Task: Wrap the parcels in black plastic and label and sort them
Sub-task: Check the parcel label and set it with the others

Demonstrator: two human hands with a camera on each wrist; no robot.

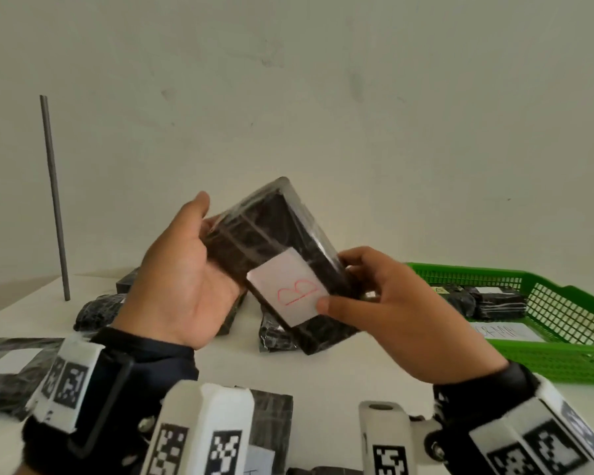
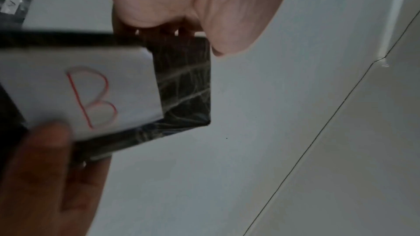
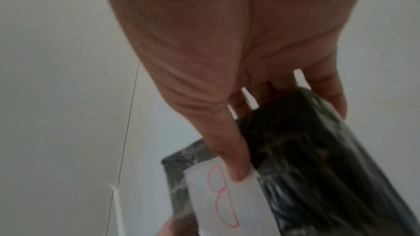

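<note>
I hold a black plastic-wrapped parcel (image 1: 271, 234) tilted in the air above the white table (image 1: 340, 368). A white label (image 1: 288, 289) with a red letter B sits on its lower face. My left hand (image 1: 199, 234) grips the parcel's upper left side, fingers hidden behind it. My right hand (image 1: 357, 289) grips the lower right end, its thumb pressing the label's edge. In the left wrist view the label (image 2: 90, 92) and parcel (image 2: 186, 87) lie below my palm. The right wrist view shows my thumb (image 3: 234, 159) on the label (image 3: 218, 195).
A green mesh basket (image 1: 563, 313) at the right holds wrapped parcels (image 1: 487, 299) and a sheet of paper. Several more black parcels (image 1: 96, 311) lie on the table under and left of my hands. A grey rod (image 1: 54, 200) stands upright at the back left.
</note>
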